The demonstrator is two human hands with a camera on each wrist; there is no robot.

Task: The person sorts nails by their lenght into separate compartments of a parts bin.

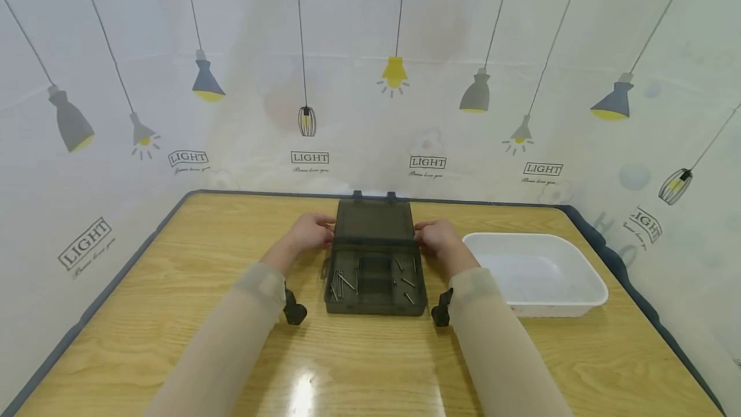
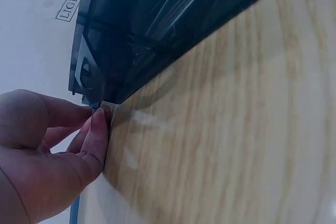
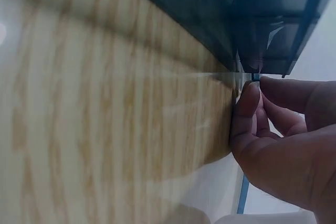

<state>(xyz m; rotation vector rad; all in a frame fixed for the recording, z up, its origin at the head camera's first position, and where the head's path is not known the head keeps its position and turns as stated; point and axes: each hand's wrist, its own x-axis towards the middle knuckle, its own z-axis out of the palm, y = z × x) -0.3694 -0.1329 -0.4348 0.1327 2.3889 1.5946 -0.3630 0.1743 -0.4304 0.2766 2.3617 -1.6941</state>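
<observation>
A dark, see-through plastic storage box [image 1: 376, 309] lies on the table with its lid [image 1: 375, 221] swung back on the far side. Thin metal pieces like nails or screws [image 1: 346, 282] lie in its left compartment, and shorter ones [image 1: 408, 282] are in the right. My left hand [image 1: 311, 231] pinches the lid's left edge, thumb against fingers at the dark plastic in the left wrist view. On the opposite side my right hand [image 1: 438, 240] pinches the lid's right edge with thumb and forefinger.
A white plastic tray [image 1: 535, 307] stands on the wooden table [image 1: 191, 288], right beside my right forearm. Behind the table's dark far edge hangs a cloth backdrop [image 1: 347, 82] printed with lamps. Two dark latches [image 1: 357, 195] stick out at the lid's far edge.
</observation>
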